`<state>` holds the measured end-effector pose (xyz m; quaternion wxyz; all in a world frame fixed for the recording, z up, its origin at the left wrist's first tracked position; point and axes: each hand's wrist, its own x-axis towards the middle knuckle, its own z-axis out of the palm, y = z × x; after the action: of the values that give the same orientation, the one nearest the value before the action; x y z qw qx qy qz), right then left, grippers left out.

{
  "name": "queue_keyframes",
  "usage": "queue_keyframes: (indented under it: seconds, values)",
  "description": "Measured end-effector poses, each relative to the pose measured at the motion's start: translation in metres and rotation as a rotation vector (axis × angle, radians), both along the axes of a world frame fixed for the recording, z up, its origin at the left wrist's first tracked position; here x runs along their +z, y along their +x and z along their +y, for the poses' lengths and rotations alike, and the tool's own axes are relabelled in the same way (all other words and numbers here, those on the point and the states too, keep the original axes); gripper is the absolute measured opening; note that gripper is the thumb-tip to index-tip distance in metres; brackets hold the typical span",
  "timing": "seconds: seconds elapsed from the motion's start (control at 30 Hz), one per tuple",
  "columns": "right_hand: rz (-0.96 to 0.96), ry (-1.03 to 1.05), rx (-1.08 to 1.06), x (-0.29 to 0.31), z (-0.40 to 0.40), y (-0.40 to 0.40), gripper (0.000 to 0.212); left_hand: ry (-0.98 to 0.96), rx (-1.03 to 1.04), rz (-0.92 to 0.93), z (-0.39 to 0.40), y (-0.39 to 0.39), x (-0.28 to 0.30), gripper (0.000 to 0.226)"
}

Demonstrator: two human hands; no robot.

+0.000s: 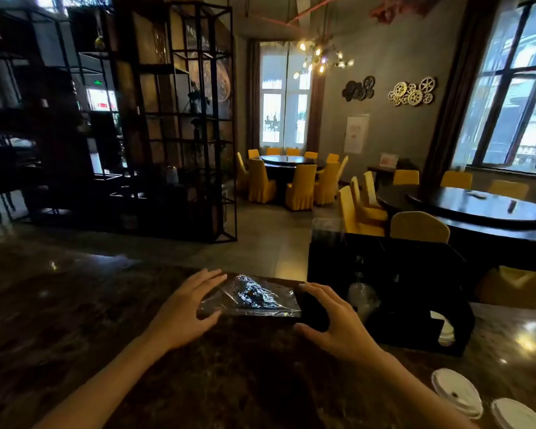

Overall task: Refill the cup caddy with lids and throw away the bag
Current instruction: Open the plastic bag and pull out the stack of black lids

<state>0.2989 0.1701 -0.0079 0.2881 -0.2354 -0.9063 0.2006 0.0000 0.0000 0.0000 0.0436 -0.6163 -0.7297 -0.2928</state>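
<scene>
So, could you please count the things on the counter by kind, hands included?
Hands: 2, left hand and right hand
Plastic bag: 1
Black cup caddy: 1
White lids: 2, and
Total: 6

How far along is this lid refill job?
Early, by the look of it. Nothing looks done: the plastic-wrapped pack lies on the counter, and white lids lie loose beside the black caddy. In hand: left hand rests on the pack, right hand hovers beside it. Left: filling, binning the bag.

Bag (254,297) lies on the counter (75,305), caddy (393,289) to its right.
</scene>
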Motion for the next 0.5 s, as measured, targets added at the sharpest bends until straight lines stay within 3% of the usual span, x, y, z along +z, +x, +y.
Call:
queue_keyframes:
  seconds: [0.1, 0.27, 0.5]
  values:
    - [-0.064, -0.016, 0.004, -0.017, 0.016, -0.011, 0.075, -0.073, 0.074, 0.012, 0.006, -0.011, -0.014, 0.076]
    - [-0.096, -0.018, 0.024, -0.043, 0.038, -0.026, 0.061, -0.041, 0.139, -0.014, 0.013, -0.03, -0.042, 0.063]
    - [0.066, 0.065, 0.046, -0.061, 0.063, -0.035, 0.028, 0.057, 0.128, -0.053, 0.023, -0.044, -0.061, 0.033]
